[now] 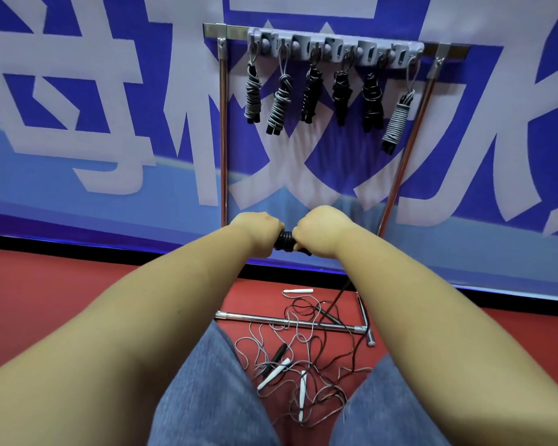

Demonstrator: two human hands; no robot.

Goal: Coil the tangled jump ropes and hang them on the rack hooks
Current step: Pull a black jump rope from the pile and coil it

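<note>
Denim-clad knees foreground; tangled ropes (303,358) on red floor between them. Left hand (256,225) and right hand (322,225), fingers clenched on black coiled rope (286,241); long axis horizontal; rack hooks (335,48) directly above, well apart.

Six coiled rope bundles (316,94) hang from the rack's hook strip (335,48) in the upper middle of the frame, one per hook (three mostly black, three wound with grey). In the lower middle, the tangle on the floor (303,365) shows three white handles (298,291) and one black handle (279,352), and two hands (255,230) hold one more dark coil (285,241)
</note>
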